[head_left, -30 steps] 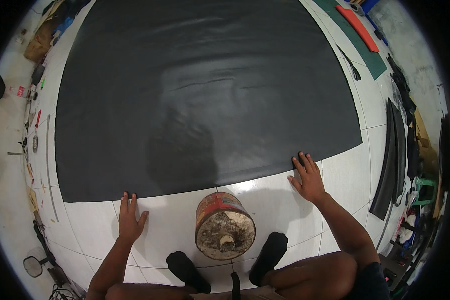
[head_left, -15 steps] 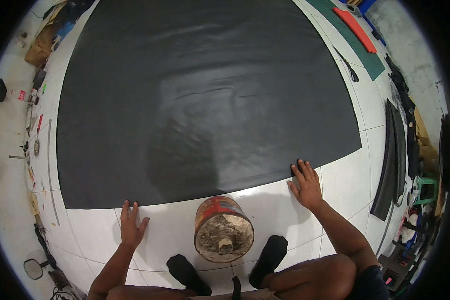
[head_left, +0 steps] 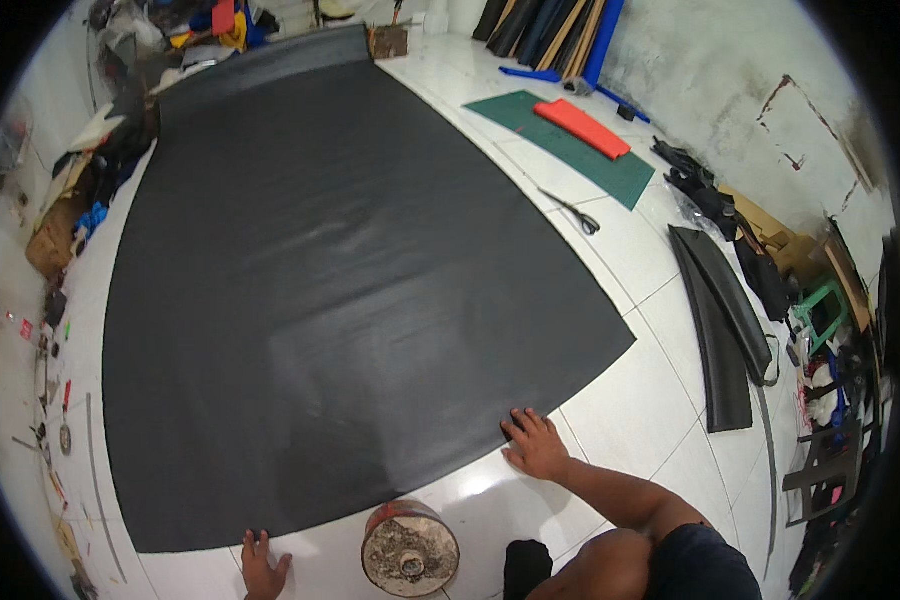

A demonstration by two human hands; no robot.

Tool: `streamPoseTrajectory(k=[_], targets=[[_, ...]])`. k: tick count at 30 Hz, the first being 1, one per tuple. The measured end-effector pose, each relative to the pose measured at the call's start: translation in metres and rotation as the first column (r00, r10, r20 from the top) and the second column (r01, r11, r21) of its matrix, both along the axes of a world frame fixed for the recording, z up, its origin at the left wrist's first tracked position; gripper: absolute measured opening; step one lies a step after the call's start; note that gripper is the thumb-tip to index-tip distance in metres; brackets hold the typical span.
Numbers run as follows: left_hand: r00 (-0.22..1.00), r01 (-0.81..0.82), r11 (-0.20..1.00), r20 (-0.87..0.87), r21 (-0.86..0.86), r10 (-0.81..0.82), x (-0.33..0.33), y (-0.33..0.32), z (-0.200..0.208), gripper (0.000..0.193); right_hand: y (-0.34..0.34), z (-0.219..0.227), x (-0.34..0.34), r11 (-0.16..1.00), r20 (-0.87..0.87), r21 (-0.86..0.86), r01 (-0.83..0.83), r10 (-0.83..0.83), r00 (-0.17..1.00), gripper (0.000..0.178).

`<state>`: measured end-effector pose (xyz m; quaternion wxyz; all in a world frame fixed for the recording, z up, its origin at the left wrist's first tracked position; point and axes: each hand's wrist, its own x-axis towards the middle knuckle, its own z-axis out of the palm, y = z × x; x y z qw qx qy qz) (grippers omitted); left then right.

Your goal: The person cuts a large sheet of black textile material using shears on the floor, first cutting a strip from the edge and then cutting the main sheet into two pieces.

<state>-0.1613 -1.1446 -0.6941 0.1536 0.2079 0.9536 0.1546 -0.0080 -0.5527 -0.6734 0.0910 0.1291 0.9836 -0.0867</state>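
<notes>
Watching remotely, I see the left hand [head_left: 261,573], grasping nothing, at the near edge of the black sheet [head_left: 315,290], which lies ahead, long axis running away, and the right hand [head_left: 537,447], also unclenched, resting slightly farther onto it.

Sheet [head_left: 340,270] on the floor [head_left: 615,430], can [head_left: 405,535] before it.
The left hand [head_left: 262,570] is left of the can, the right hand [head_left: 538,447] right; scissors [head_left: 582,221] lie right of the sheet, a mat [head_left: 625,192] behind them.
</notes>
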Motion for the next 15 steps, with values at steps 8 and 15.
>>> streamPoseTrajectory(k=[8,15], targets=[[0.975,-0.054,0.985,0.206,-0.166,0.088,-0.004,0.027,0.034,0.077,-0.001,-0.01,0.005,1.0,-0.059,-0.012,0.022,-0.022,0.998,0.058],[0.994,-0.006,0.997,0.111,-0.08,0.015,-0.005,-0.002,0.015,0.081,-0.004,-0.014,0.001,0.998,-0.088,-0.069,0.017,-0.023,0.996,0.057]])
